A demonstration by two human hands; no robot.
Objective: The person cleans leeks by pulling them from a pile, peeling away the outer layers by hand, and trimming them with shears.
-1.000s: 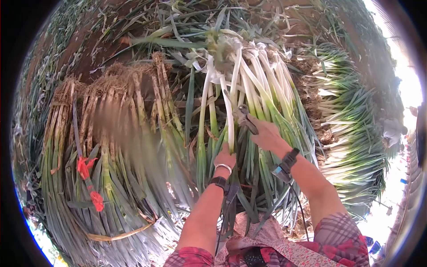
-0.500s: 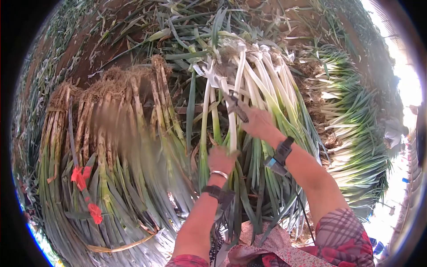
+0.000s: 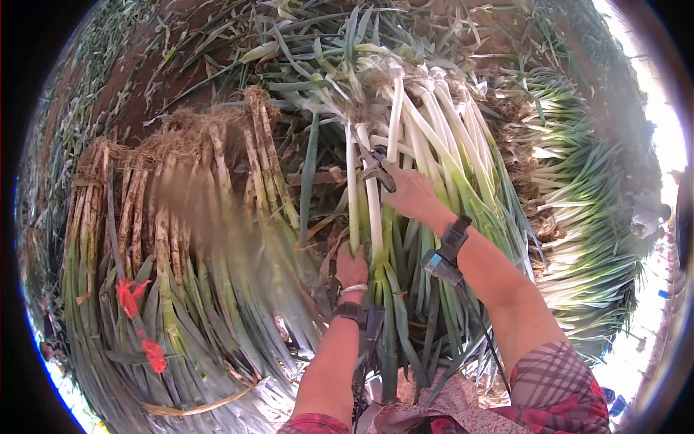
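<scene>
My left hand [image 3: 352,267] is closed around the lower green part of a peeled leek [image 3: 353,195], whose pale shank points up and away from me. Another white leek [image 3: 371,199] lies just to its right. In my right hand [image 3: 410,192] is a small dark metal tool [image 3: 378,168]; its exact kind is hard to make out. The tool sits close against the white shanks. Beside and beyond my right hand spreads a pile of cleaned leeks [image 3: 455,137], white ends away from me, leaves toward me.
Soil-stained, unpeeled leeks [image 3: 144,217] with roots cover the left side, partly behind a brownish blur. A red ribbon [image 3: 131,295] hangs among them. A long row of leeks [image 3: 578,217] lies on the right. Loose leaves [image 3: 311,50] litter the ground ahead.
My left hand has shifted slightly left and down, now on the leftmost pale leek. The right hand and its tool have moved a little, staying near the white shanks.
</scene>
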